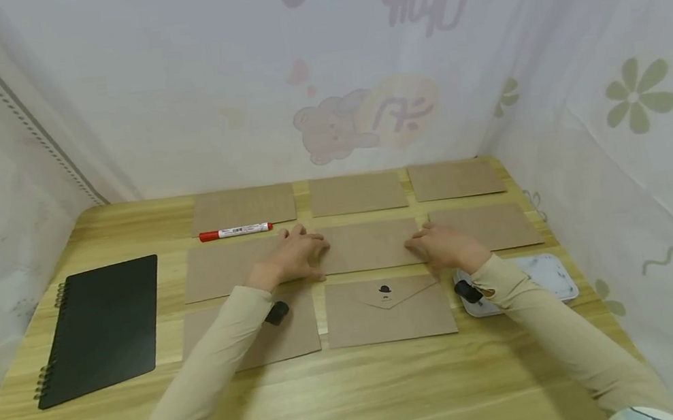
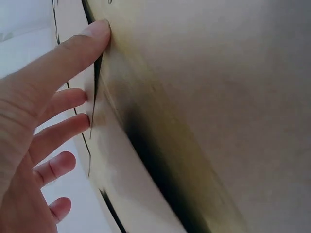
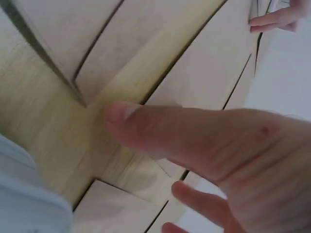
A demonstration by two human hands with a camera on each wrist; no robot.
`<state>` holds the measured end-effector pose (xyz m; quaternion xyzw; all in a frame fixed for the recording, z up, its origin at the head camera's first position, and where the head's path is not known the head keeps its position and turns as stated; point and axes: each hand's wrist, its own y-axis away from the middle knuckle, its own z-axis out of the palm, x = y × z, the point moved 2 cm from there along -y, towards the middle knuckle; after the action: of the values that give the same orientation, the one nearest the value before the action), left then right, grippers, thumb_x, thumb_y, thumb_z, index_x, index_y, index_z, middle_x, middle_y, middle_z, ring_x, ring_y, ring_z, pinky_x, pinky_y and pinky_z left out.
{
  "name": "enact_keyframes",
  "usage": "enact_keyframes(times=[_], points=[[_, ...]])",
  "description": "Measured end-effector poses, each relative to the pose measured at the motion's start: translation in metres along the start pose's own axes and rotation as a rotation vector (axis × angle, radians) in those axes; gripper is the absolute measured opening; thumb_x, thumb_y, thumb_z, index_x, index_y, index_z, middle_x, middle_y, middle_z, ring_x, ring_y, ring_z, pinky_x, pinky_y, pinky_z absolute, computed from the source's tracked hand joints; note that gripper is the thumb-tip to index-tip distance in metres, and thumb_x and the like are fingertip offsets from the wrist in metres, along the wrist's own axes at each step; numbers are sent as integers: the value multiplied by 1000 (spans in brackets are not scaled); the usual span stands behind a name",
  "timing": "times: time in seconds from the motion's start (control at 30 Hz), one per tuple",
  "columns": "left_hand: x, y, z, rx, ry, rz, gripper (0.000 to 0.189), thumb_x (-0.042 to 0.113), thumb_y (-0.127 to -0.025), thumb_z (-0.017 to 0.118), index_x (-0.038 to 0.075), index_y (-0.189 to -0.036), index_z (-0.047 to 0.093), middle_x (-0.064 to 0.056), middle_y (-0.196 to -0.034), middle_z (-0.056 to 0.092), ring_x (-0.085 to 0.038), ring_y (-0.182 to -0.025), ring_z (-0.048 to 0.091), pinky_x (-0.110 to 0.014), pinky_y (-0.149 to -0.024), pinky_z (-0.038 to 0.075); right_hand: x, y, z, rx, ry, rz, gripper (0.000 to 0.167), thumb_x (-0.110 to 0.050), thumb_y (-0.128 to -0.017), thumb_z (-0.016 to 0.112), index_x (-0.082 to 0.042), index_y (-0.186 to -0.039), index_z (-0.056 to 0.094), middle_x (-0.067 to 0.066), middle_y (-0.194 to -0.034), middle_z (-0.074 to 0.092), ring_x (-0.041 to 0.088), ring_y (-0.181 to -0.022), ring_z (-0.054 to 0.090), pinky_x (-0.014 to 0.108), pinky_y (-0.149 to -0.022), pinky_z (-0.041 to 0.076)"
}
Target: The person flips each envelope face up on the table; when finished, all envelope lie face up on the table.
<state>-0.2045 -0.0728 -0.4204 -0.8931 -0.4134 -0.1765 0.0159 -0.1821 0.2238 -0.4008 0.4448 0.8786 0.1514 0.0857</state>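
Note:
A brown paper envelope (image 1: 371, 246) lies flat in the centre of the table, between both hands. At its left end, my left hand (image 1: 293, 255) touches the edge with its fingers and thumb spread apart. My right hand (image 1: 448, 247) is at the opposite end, fingertips right at the edge. In the right wrist view the right thumb (image 3: 165, 128) stretches over bare wood beside the envelopes. Just below the central one lies an envelope with its flap side up (image 1: 391, 320), printed with a small hat and moustache.
More brown envelopes lie around in rows, three along the back, one including this left back envelope (image 1: 244, 206). A red-capped marker (image 1: 236, 231) rests by its front edge. A black spiral notebook (image 1: 105, 323) lies left; a white marbled box (image 1: 546, 273) sits under the right forearm.

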Motion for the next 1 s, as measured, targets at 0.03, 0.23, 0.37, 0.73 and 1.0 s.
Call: enact_keyframes(times=[0.03,0.23,0.37,0.73,1.0], points=[[0,0,0,6,-12,-3,65,40,-71,79,12,-125,60,-5,-134,51,-26,-110,38,-47,-89,27,-1,0,1,17,6,-7,77,-14,-56,88,-8,-126,56,14,-126,56,39,-115,46,49,-92,40],[4,1,0,7,-7,-6,58,37,-70,80,11,-119,65,-9,-132,53,-28,-104,39,-47,-86,28,-4,0,5,84,43,-18,62,-8,-62,85,-8,-118,60,13,-116,61,34,-103,55,49,-82,47],[6,2,0,18,16,-3,50,35,-73,75,12,-117,66,-11,-131,53,-25,-98,39,-43,-81,28,-4,-1,7,126,20,-16,38,-5,-76,75,-8,-111,64,12,-104,63,31,-91,59,46,-72,50],[0,-2,5,41,166,9,39,42,-97,45,16,-115,67,-10,-131,53,-22,-90,40,-53,-88,30,-3,6,6,103,-49,5,42,0,-79,70,-3,-119,60,14,-106,58,33,-93,57,44,-82,46],[-4,-5,1,151,252,2,40,33,-98,46,2,-112,67,-12,-109,66,-29,-96,57,-47,-96,35,0,9,12,148,-103,-50,52,4,-78,69,0,-127,53,24,-130,47,41,-120,43,49,-99,33]])
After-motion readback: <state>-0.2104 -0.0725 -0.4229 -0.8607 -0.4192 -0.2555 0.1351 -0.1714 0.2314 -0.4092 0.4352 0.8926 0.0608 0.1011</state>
